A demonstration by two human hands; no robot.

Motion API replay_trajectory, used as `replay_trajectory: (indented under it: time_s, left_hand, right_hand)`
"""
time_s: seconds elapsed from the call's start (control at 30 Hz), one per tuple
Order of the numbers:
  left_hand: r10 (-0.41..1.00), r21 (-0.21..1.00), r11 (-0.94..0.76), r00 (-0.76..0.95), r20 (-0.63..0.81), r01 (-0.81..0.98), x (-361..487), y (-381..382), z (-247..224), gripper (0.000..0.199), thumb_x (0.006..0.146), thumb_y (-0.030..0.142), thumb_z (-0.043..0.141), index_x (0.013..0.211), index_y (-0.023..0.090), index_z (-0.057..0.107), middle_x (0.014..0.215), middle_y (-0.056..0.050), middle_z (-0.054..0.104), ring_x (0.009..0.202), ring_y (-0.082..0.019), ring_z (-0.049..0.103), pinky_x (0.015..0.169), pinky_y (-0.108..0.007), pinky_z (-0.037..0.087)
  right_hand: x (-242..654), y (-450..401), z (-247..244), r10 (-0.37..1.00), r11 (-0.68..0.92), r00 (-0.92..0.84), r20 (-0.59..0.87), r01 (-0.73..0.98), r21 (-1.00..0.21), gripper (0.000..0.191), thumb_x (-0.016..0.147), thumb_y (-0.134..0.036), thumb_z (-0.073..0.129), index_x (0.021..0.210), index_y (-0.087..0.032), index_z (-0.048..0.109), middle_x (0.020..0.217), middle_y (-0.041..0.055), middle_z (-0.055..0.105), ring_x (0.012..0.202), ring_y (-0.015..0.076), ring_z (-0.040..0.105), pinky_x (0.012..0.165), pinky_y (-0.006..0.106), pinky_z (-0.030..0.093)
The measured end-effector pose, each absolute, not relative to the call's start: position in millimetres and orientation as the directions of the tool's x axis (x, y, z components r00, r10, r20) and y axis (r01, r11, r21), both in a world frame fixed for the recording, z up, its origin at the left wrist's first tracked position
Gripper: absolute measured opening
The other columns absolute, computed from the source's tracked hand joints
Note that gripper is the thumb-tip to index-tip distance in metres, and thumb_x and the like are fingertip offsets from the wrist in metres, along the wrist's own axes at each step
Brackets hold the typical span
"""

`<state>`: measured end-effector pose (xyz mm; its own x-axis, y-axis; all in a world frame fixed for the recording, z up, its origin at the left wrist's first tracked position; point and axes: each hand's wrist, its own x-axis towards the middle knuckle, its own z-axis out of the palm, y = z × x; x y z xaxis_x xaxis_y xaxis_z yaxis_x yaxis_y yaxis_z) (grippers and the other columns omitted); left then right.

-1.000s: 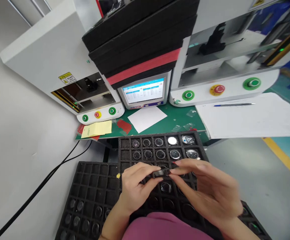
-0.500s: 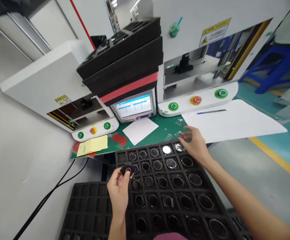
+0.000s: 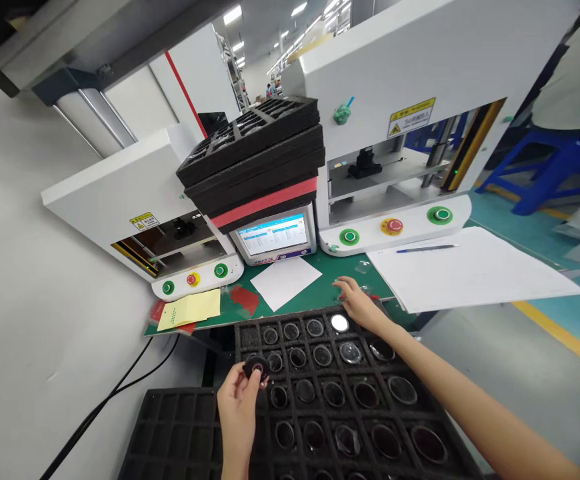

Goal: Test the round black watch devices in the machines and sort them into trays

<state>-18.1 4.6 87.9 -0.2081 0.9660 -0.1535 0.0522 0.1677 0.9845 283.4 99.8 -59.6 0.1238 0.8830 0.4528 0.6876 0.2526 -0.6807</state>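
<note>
My left hand (image 3: 237, 403) pinches a small round black disc-shaped part (image 3: 256, 364) between thumb and fingers, above the left side of a black foam tray (image 3: 249, 335). Round glass-like pieces sit in the tray's square pockets; one in the back row, a bright disc (image 3: 339, 323), reflects white. My right hand (image 3: 360, 308) is over the tray's back edge and the green bench top (image 3: 311, 288), fingers curved and apart, with nothing visible in them. Small clear film pieces (image 3: 363, 267) lie on the bench close to that hand.
Two white machines with buttons, a left one (image 3: 115, 173) and a right one (image 3: 370, 67), flank a small monitor (image 3: 275, 235). Stacked foam trays (image 3: 260, 167) rise above it. White paper (image 3: 475, 280) with a pen (image 3: 427, 249) lies right; another tray (image 3: 170, 427) is lower left.
My right hand has moved left along the tray's back edge. The camera view has tilted up, so the scene sits lower. My left hand still holds the black part.
</note>
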Motion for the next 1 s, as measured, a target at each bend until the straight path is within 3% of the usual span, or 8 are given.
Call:
replay_trajectory:
  time_s: [0.1, 0.23, 0.37, 0.57, 0.77, 1.0]
  left_hand:
    - [0.97, 0.975, 0.219, -0.095, -0.222, -0.049, -9, 1, 88, 0.041, 0.065, 0.048, 0.081, 0.078, 0.014, 0.064, 0.076, -0.006, 0.074, 0.069, -0.018, 0.07, 0.067, -0.027, 0.058]
    - [0.948, 0.941, 0.316, 0.09, -0.307, -0.118, 5, -1, 91, 0.038, 0.074, 0.048, 0.073, 0.08, 0.014, 0.058, 0.082, -0.013, 0.076, 0.061, -0.015, 0.066, 0.059, -0.024, 0.052]
    - [0.932, 0.942, 0.328, 0.189, -0.309, -0.074, 9, -3, 89, 0.035, 0.078, 0.046, 0.069, 0.079, 0.012, 0.059, 0.082, -0.015, 0.076, 0.055, -0.011, 0.058, 0.054, -0.022, 0.044]
    - [0.922, 0.931, 0.361, 0.167, -0.349, -0.052, 0, -3, 82, 0.034, 0.076, 0.045, 0.07, 0.079, 0.012, 0.06, 0.081, -0.014, 0.076, 0.055, -0.011, 0.056, 0.055, -0.023, 0.043]
    - [0.921, 0.926, 0.373, 0.145, -0.362, -0.054, -1, -1, 78, 0.035, 0.075, 0.045, 0.072, 0.078, 0.012, 0.061, 0.081, -0.014, 0.076, 0.056, -0.011, 0.057, 0.056, -0.023, 0.044]
    - [0.909, 0.901, 0.408, 0.164, -0.384, -0.146, 8, -2, 82, 0.039, 0.066, 0.042, 0.081, 0.081, 0.011, 0.062, 0.09, -0.016, 0.076, 0.058, -0.011, 0.061, 0.056, -0.023, 0.048]
  right_hand:
    - [279, 86, -41, 0.858, 0.291, 0.144, 0.493, 0.654, -0.698, 0.037, 0.084, -0.006, 0.045, 0.12, -0.017, 0.049, 0.129, 0.0174, 0.045, 0.077, 0.015, 0.063, 0.076, 0.04, 0.061]
    - [274, 73, -25, 0.856, 0.339, 0.121, 0.503, 0.603, -0.723, 0.044, 0.086, -0.014, 0.049, 0.129, -0.022, 0.041, 0.142, 0.0164, 0.033, 0.096, 0.0188, 0.063, 0.085, 0.043, 0.06]
    - [280, 82, -43, 0.891, 0.322, 0.077, 0.448, 0.59, -0.741, 0.046, 0.078, -0.012, 0.051, 0.124, -0.018, 0.046, 0.137, 0.0187, 0.037, 0.101, 0.0244, 0.063, 0.088, 0.048, 0.059]
    - [291, 97, -84, 0.932, 0.245, 0.077, 0.355, 0.589, -0.77, 0.041, 0.078, -0.007, 0.048, 0.118, -0.016, 0.052, 0.128, 0.0177, 0.047, 0.085, 0.0192, 0.065, 0.072, 0.039, 0.063]
    - [301, 106, -89, 0.928, 0.187, 0.152, 0.342, 0.602, -0.776, 0.035, 0.091, -0.022, 0.056, 0.124, -0.015, 0.048, 0.127, 0.0131, 0.05, 0.08, 0.013, 0.062, 0.065, 0.029, 0.059]
    - [297, 100, -84, 0.919, 0.172, 0.141, 0.367, 0.696, -0.697, 0.044, 0.085, -0.013, 0.051, 0.129, -0.015, 0.043, 0.138, 0.02, 0.038, 0.092, 0.0207, 0.064, 0.077, 0.039, 0.061]
